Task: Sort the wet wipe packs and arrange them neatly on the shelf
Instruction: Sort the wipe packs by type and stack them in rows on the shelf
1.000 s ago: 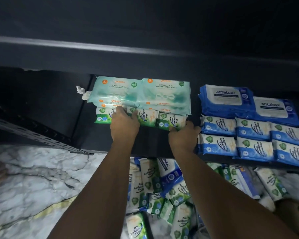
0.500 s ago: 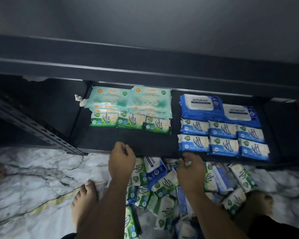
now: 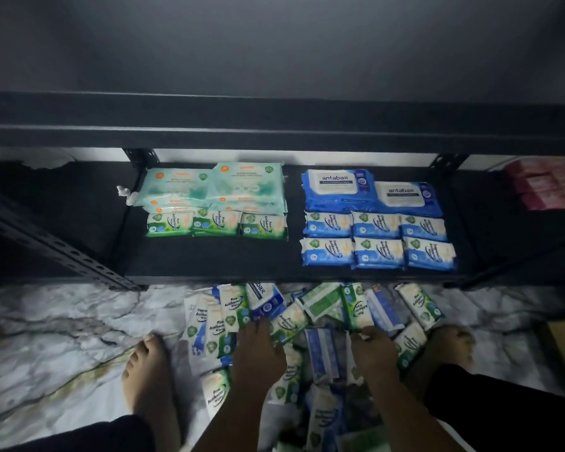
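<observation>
Hands: left hand (image 3: 258, 352) and right hand (image 3: 374, 353) are resting on floor pile (image 3: 320, 301); grip cannot be told.
Risk: grabbing mixed colours, muddling green row (image 3: 216, 225).

Most likely a storeroom or a small shop's stock corner. A black metal shelf (image 3: 274, 262) on a slotted angle-iron upright (image 3: 62, 252) carries many identical retail packs grouped by kind: teal wipe packs (image 3: 209, 187), blue antabax packs (image 3: 340, 187), and rows of small green packs (image 3: 216, 225) and small blue packs (image 3: 377, 244). Pink packs (image 3: 548, 187) fill the neighbouring bay, and loose packs (image 3: 323, 308) lie heaped on the marble-patterned floor (image 3: 62, 321) beside a bare foot (image 3: 147, 370)
</observation>
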A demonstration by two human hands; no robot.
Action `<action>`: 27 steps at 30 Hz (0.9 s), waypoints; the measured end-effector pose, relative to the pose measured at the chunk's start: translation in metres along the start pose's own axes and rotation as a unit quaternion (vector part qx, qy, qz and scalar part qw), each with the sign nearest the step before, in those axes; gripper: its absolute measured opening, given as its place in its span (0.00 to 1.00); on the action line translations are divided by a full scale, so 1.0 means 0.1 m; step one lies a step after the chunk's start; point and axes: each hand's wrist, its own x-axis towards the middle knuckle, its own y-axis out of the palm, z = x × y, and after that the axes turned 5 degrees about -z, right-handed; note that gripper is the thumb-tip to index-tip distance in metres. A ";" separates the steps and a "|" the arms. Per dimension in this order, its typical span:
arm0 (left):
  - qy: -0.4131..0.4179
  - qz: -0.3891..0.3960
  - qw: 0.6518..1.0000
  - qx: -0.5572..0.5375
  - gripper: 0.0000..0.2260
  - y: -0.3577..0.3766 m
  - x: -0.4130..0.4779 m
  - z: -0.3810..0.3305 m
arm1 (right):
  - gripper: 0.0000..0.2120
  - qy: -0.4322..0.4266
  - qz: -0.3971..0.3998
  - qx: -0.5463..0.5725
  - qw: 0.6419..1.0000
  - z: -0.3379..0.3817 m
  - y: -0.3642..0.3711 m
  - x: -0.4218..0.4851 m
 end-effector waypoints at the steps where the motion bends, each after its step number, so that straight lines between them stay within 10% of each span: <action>1: 0.006 -0.006 1.000 0.022 0.27 0.02 0.00 -0.03 | 0.08 -0.006 -0.003 0.017 1.000 0.00 0.00 0.04; 10: 0.010 -0.026 0.991 0.128 0.31 0.22 0.10 -0.14 | 0.40 0.029 0.027 -0.056 0.998 0.01 0.06 0.46; 27: 0.039 -0.009 0.996 0.080 0.27 0.08 0.06 -0.09 | 0.17 -0.015 -0.036 0.081 0.996 0.00 -0.03 0.15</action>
